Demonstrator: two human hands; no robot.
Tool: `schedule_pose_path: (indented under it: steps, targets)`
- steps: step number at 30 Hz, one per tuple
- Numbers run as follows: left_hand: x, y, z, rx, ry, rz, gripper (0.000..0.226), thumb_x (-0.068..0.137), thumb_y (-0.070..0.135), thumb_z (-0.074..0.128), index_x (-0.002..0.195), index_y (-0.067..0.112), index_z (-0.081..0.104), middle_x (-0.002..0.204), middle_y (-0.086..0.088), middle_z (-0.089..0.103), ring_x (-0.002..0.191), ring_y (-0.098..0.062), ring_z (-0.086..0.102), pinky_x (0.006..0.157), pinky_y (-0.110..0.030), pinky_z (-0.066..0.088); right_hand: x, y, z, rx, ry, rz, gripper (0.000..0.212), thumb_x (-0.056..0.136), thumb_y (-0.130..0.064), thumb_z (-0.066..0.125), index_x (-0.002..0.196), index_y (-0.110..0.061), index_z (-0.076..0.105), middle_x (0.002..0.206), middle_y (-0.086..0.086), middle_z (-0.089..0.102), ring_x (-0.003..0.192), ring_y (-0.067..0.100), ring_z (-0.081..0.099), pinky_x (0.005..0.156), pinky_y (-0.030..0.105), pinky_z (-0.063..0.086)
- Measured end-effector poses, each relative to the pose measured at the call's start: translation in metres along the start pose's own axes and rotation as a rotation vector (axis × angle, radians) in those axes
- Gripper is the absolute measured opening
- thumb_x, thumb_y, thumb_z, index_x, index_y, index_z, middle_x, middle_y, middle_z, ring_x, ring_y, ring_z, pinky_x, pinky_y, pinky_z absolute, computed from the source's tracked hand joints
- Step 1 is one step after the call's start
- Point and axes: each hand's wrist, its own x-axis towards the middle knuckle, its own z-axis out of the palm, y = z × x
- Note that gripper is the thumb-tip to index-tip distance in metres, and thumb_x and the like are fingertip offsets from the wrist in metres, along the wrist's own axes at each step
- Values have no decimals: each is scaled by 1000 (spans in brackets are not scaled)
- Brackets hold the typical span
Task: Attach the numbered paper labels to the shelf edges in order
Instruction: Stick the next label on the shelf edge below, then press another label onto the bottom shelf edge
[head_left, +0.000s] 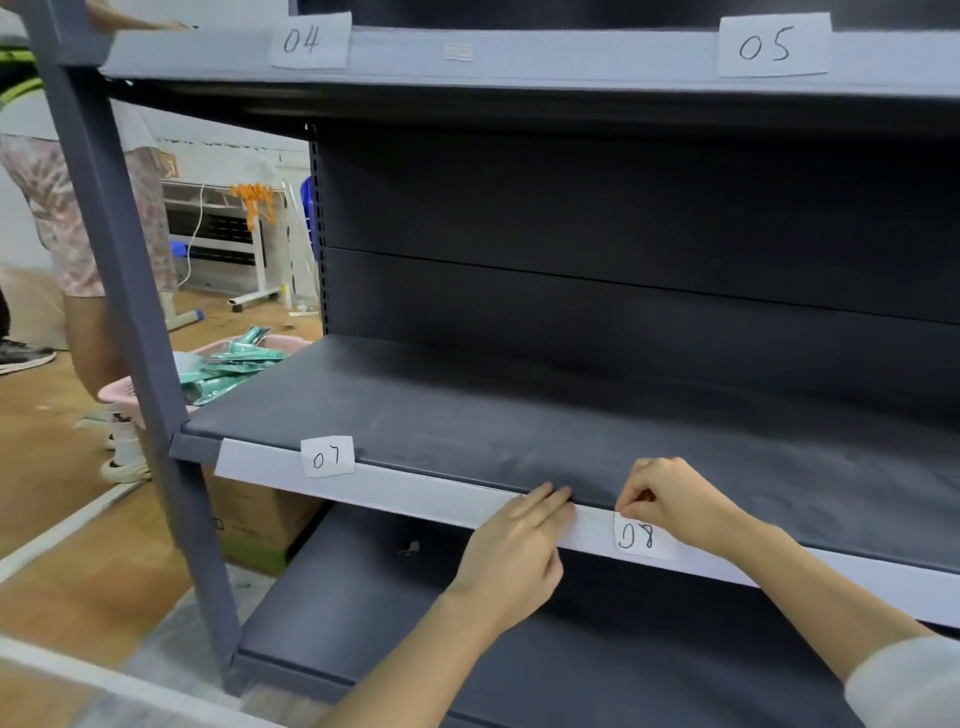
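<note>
A label marked 07 (328, 457) already sits on the pale edge strip (426, 494) of the middle shelf (519, 415), well to the left of the working fingers, as a person fixes the next number in the row. The left hand (511, 556) lies over the strip, its fingers (550, 501) straight and held close together, tips pressing on the strip's upper lip just left of the new label. To their right the label marked 08 (638, 536) hangs on the strip face, touching the right hand (670, 501), whose fingers (631, 506) are curled and pinch its top-left corner at the shelf lip. Above both hands, labels 04 (310, 40) and 05 (772, 45) are in place on the upper shelf edge (545, 54). Off to the left of the left fingers, beyond the post, a pink basket (122, 395) of green packets stands on the floor beside a bystander's legs.

The step in hand appears to be seating 08. The next move likely calls for pressing its top flat along the lip, then releasing and placing 09 further right of the right fingers.
</note>
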Motion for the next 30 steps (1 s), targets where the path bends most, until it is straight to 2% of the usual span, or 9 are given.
schedule_pose_path:
  steps: [3,8,11,13,15,19,22,26,30]
  targets:
    - [-25,-32,-7,102,39,-41,48,75,19,37,112,11,67,124,0,63,116,-13,56,103,-28,31,5,-7,-4,66,3,17,18,82,-2,57,70,-6,70,71,-13,55,62,7,52,61,8,44]
    - [-86,-110,-25,189,132,-294,52,78,17,37,125,3,53,133,-10,54,126,-19,38,108,-23,17,27,-41,6,111,0,-44,16,83,-7,58,84,-9,74,69,-18,59,61,-3,52,58,4,41]
    - [-110,-162,-46,273,96,-511,53,77,22,44,121,-5,55,127,-16,58,120,-23,44,99,-25,33,48,-77,23,127,-9,-120,19,86,-11,58,96,-8,73,85,-7,67,71,1,55,68,10,37]
    - [-112,-182,-60,294,-22,-620,58,67,20,74,116,-7,60,121,-16,62,110,-27,59,84,-30,51,61,-103,36,170,-6,-147,21,87,-11,56,100,-7,72,99,0,72,84,8,60,75,15,41]
    - [-108,-191,-68,244,-89,-651,70,58,16,86,119,-5,59,126,-13,58,106,-27,63,78,-35,54,73,-128,49,209,-5,-178,22,87,-10,54,100,-7,72,104,4,73,94,15,64,83,22,48]
    - [-109,-197,-64,210,-14,-588,64,72,8,74,129,-6,48,140,-16,44,120,-30,53,89,-39,49,93,-165,65,243,19,-199,21,87,-10,53,96,-6,72,102,9,73,98,24,64,90,35,50]
    - [-108,-195,-65,161,-12,-595,63,91,17,51,146,6,20,155,-2,10,141,-15,20,108,-27,30,108,-186,74,248,48,-198,21,87,-11,53,95,-5,71,101,14,71,97,31,62,87,37,51]
    - [-109,-194,-72,158,-38,-614,62,94,21,43,148,14,12,156,6,1,141,-6,15,105,-19,33,125,-203,83,293,56,-164,30,90,-15,55,117,-9,64,119,12,66,111,28,59,98,34,47]
    - [-107,-194,-75,166,-50,-640,62,94,20,41,148,21,11,155,12,-3,136,-3,27,92,-17,41,135,-208,93,380,62,-119,27,89,-13,56,114,-8,66,116,11,68,108,26,60,97,34,48]
